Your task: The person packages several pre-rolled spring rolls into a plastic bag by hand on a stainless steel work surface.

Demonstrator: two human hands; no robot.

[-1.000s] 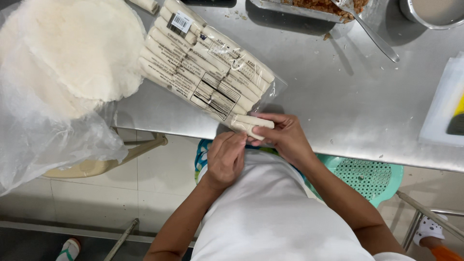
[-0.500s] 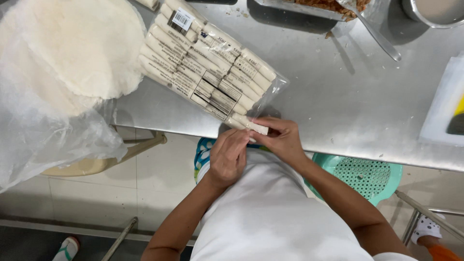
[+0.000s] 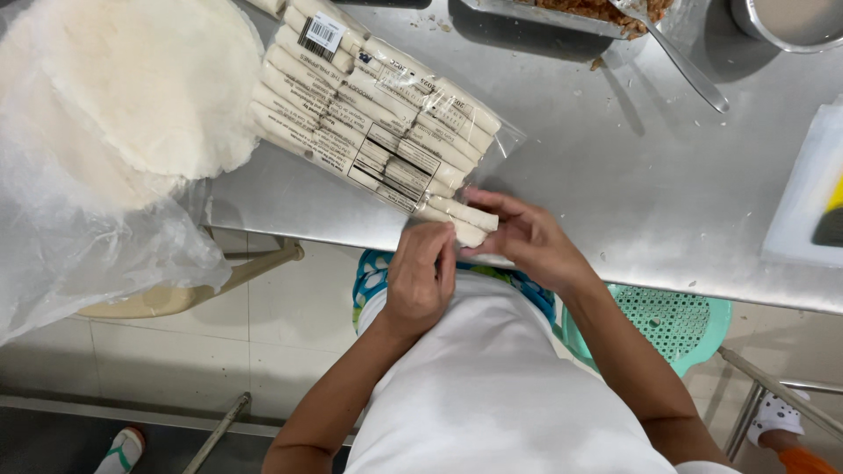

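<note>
The clear packet of pale sticks (image 3: pixel 369 132) lies on the steel surface (image 3: pixel 615 175), long axis running from far left to near right, open end at the near edge. Both hands meet at that end. The right hand (image 3: pixel 527 241) pinches one protruding stick (image 3: pixel 465 213) between curled fingers. The left hand (image 3: pixel 420 279), fingers bent, presses on the packet mouth just beside it.

both hands (image 3: pixel 474 259) at clear stick packet (image 3: pixel 378 123) end
</note>
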